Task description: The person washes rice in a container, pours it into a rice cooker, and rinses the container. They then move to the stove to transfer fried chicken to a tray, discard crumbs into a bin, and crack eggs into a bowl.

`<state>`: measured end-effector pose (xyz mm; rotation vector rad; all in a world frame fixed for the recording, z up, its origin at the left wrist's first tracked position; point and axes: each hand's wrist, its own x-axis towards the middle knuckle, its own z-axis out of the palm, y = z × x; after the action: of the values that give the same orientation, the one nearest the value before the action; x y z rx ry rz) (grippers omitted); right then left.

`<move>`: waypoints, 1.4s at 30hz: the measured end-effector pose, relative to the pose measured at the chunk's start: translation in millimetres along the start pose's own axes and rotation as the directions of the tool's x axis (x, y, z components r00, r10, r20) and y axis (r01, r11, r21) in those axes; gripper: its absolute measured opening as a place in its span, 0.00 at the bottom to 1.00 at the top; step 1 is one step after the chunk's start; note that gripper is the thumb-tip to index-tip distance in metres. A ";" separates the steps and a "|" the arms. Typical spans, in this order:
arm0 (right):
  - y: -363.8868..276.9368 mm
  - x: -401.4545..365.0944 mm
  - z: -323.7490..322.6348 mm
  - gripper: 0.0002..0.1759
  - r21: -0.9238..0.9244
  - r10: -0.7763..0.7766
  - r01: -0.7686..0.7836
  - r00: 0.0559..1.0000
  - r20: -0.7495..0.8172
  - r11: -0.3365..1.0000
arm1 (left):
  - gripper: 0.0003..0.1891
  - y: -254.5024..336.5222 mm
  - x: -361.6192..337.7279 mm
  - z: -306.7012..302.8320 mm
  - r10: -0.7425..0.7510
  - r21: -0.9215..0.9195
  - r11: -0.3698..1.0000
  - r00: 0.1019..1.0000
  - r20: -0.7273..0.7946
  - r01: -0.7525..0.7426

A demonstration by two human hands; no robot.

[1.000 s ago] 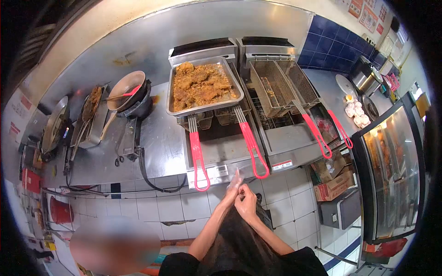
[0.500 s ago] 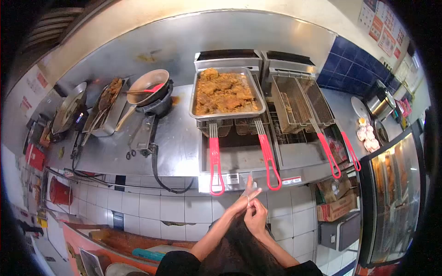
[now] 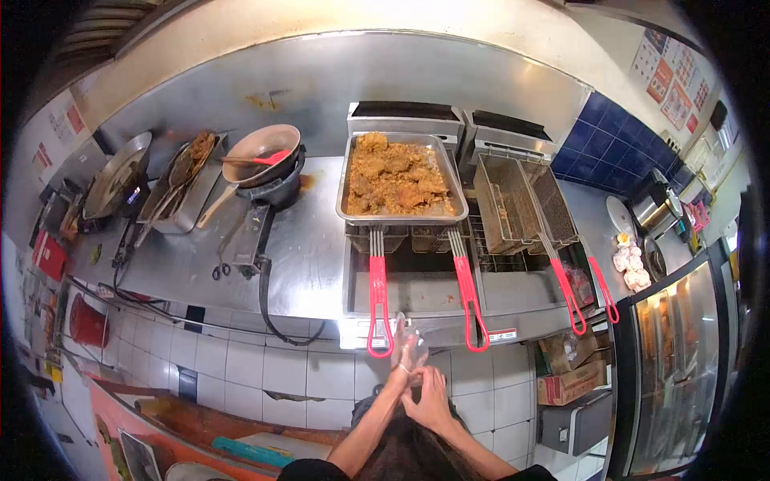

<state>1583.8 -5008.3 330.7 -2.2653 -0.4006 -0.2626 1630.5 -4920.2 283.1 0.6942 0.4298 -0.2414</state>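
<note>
A clear plastic glove (image 3: 415, 341) covers my left hand (image 3: 407, 353), whose fingers are spread and point toward the fryer. My right hand (image 3: 429, 399) is closed at the left wrist, its fingers pinching the cuff of the glove. Both hands are in front of the fryer's front edge, just below the red basket handles (image 3: 378, 309). Beyond them, a metal tray (image 3: 345, 180) of fried, breaded pieces (image 3: 401, 178) rests on top of the fryer.
Empty wire baskets (image 3: 509, 204) hang at the right fryer. Pans (image 3: 261, 152) and a metal container (image 3: 180, 216) stand on the steel counter (image 3: 313, 272) at left. At right are a pot (image 3: 658, 210), wrapped white bundles (image 3: 630, 264) and a glass display case (image 3: 682, 345).
Both hands have shifted left and slightly down in the view. The right hand stays at the left wrist. The tray and fryer appear slightly lower as the camera view has moved.
</note>
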 end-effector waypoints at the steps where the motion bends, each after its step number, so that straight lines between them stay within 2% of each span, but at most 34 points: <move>1: 4.9 3.3 -1.4 0.18 -0.038 0.035 -0.032 0.996 0.081 0.999 | 0.37 1.5 -1.7 0.0 -0.006 -0.003 1.000 1.000 -0.007 0.006; 3: 24.0 11.4 4.9 0.16 -0.054 0.097 -0.094 0.994 0.053 0.994 | 0.37 0.8 -5.8 -1.4 0.126 0.013 0.992 0.991 0.049 -0.127; 6: 49.0 13.8 11.1 0.13 -0.066 0.232 -0.228 0.971 0.053 0.971 | 0.37 -3.4 -8.2 -4.9 0.170 -0.041 0.985 0.983 0.074 -0.167; 7: 50.6 12.5 11.3 0.08 -0.182 0.217 -0.200 0.973 0.076 0.963 | 0.38 -4.8 -7.8 -2.2 0.205 0.038 0.977 0.977 0.065 -0.208; 8: 53.4 1.3 16.4 0.08 -0.181 0.235 -0.216 0.968 0.090 0.959 | 0.38 -5.8 -6.9 -3.7 0.189 0.041 0.981 0.981 0.050 -0.191; 10: 50.5 -5.6 24.1 0.06 -0.296 0.300 -0.201 0.892 0.339 0.934 | 0.37 -6.6 1.9 -6.6 0.311 -0.016 0.950 0.943 0.121 -0.311; 11: 46.0 -10.2 26.7 0.09 -0.258 0.327 -0.234 0.849 0.415 0.937 | 0.38 -5.1 4.5 -8.5 0.285 0.026 0.956 0.949 0.132 -0.291; 12: 43.4 -11.4 22.7 0.09 -0.257 0.327 -0.236 0.850 0.414 0.937 | 0.38 -5.0 3.3 -11.1 0.285 0.028 0.956 0.949 0.133 -0.291; 14: 38.9 -12.0 16.7 0.11 -0.089 0.153 -0.125 0.856 0.494 0.988 | 0.41 -2.3 -0.4 -17.6 0.255 0.064 0.961 0.950 0.179 -0.270; 16: 16.5 -3.9 1.5 0.12 -0.140 0.169 -0.112 0.841 0.514 0.984 | 0.44 2.5 -4.6 -19.5 0.219 0.045 0.971 0.949 0.228 -0.235; 18: 1.3 5.2 -11.1 0.12 -0.241 0.169 -0.030 0.795 0.582 0.970 | 0.44 6.0 -3.2 -15.4 0.198 0.065 0.975 0.961 0.192 -0.214; 19: 2.5 6.7 -8.9 0.12 -0.245 0.173 -0.034 0.802 0.571 0.969 | 0.42 10.3 -4.8 -10.1 0.289 0.124 0.941 0.937 0.194 -0.316; 20: 6.4 7.8 -3.8 0.12 -0.236 0.170 -0.047 0.826 0.538 0.971 | 0.42 10.0 1.8 -13.5 0.286 0.125 0.941 0.936 0.205 -0.315; 22: 20.5 3.1 12.3 0.12 -0.226 0.173 -0.064 0.845 0.505 0.972 | 0.38 14.0 7.4 -14.7 0.449 0.155 0.873 0.886 0.117 -0.463; 23: 32.3 -1.3 25.4 0.14 -0.263 0.228 -0.099 0.825 0.518 0.960 | 0.35 16.0 -2.6 -6.9 0.480 0.191 0.857 0.876 0.044 -0.479; 24: 38.0 -2.5 32.8 0.16 -0.301 0.276 -0.127 0.805 0.526 0.945 | 0.35 12.5 -1.3 -11.2 0.484 0.189 0.854 0.874 0.051 -0.484; 26: 32.2 -3.8 38.2 0.17 -0.260 0.293 -0.158 0.704 0.647 0.953 | 0.30 3.8 3.7 -24.3 0.359 -0.046 0.931 0.930 -0.080 -0.363; 27: 25.7 -2.2 36.9 0.18 -0.204 0.292 -0.211 0.645 0.706 0.956 | 0.35 18.2 -4.3 -18.3 0.333 -0.118 0.932 0.937 -0.104 -0.344; 28: 22.7 -1.0 36.9 0.18 -0.206 0.296 -0.214 0.648 0.702 0.955 | 0.35 27.0 -6.5 -19.1 0.330 -0.118 0.933 0.939 -0.099 -0.340; 30: 18.6 -1.7 35.5 0.16 0.168 0.049 -0.234 0.708 0.704 0.957 | 0.33 36.8 -12.5 -20.9 0.451 0.106 0.886 0.892 0.027 -0.451; 31: 16.9 1.0 36.2 0.16 0.165 0.018 -0.209 0.669 0.743 0.964 | 0.35 43.5 -13.6 -13.0 0.422 0.152 0.899 0.905 -0.056 -0.410; 32: 13.9 2.6 35.2 0.16 0.168 0.013 -0.209 0.664 0.747 0.963 | 0.35 46.8 -17.2 -16.1 0.425 0.154 0.898 0.903 -0.063 -0.412; 34: -7.8 13.3 17.5 0.16 0.064 0.018 -0.101 0.656 0.755 0.993 | 0.38 54.8 -19.8 -22.0 0.427 0.014 0.896 0.870 0.245 -0.444; 35: -16.3 16.2 10.6 0.16 0.064 0.013 -0.094 0.654 0.757 0.994 | 0.40 51.9 -15.6 -25.0 0.358 -0.020 0.932 0.915 0.187 -0.361; 36: -24.0 19.6 3.9 0.15 -0.036 0.042 -0.021 0.633 0.773 0.999 | 0.40 50.0 -13.6 -24.4 0.365 -0.023 0.930 0.912 0.188 -0.368; 37: -27.2 23.6 0.6 0.15 -0.136 0.074 0.054 0.619 0.782 0.989 | 0.40 48.0 -11.7 -22.7 0.334 0.001 0.942 0.935 0.124 -0.336; 38: -26.0 23.6 2.9 0.15 -0.139 0.072 0.060 0.624 0.778 0.988 | 0.40 45.1 -9.9 -24.0 0.301 0.023 0.953 0.952 0.060 -0.302; 39: -24.2 20.0 8.3 0.13 -0.093 0.045 0.016 0.788 0.614 0.996 | 0.40 28.9 3.7 -49.3 0.306 -0.002 0.952 0.947 0.101 -0.308; 40: -25.6 21.6 12.2 0.11 -0.036 0.028 -0.014 0.909 0.415 0.999 | 0.40 32.9 0.2 -46.1 0.311 -0.004 0.950 0.944 0.108 -0.313; 41: -28.4 27.6 18.7 0.09 -0.035 0.030 -0.023 0.977 0.213 0.999 | 0.41 35.6 -4.6 -42.9 0.293 0.004 0.956 0.952 0.085 -0.295; 42: -24.2 30.7 26.0 0.09 -0.036 0.018 -0.010 0.976 0.216 0.999 | 0.41 38.2 -7.8 -41.2 0.280 0.010 0.960 0.958 0.060 -0.281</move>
<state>1604.9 -4967.4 339.9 -2.3385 -0.4963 -0.0148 1624.7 -4863.9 280.0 0.7554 0.2687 0.0033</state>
